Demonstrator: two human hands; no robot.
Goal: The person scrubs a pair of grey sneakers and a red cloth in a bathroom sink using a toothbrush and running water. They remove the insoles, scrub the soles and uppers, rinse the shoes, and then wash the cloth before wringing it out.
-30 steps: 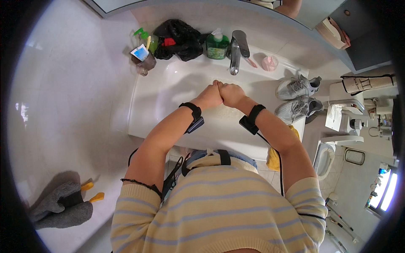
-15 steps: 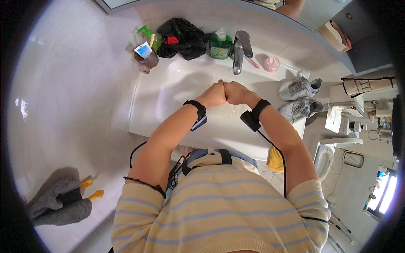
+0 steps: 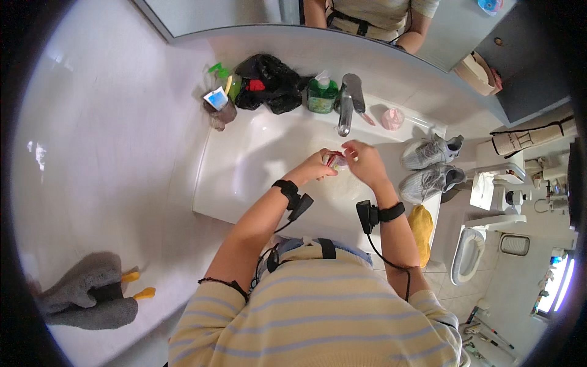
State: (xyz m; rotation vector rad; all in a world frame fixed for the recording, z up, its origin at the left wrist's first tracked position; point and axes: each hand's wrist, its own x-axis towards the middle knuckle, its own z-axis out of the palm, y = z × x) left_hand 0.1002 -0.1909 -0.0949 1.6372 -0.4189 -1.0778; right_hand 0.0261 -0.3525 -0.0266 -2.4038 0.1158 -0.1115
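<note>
Over the white washbasin, my left hand is closed around a small red-and-whitish piece that looks soft, perhaps cloth. Its exact kind is too small to make out. My right hand is at the piece's right side, fingers curled in with the tips at its edge. Part of the piece is hidden by my fingers. Beyond my hands stands the chrome faucet.
Along the back rim are a green soap bottle, a black plastic bag, a cup with a tube, and a pink item. Grey sneakers and a yellow cloth lie right. A grey plush item rests left.
My two fists, pressed together before, have come slightly apart, and the red-and-whitish piece now shows between them. The view has tilted up, showing more of the mirror.
</note>
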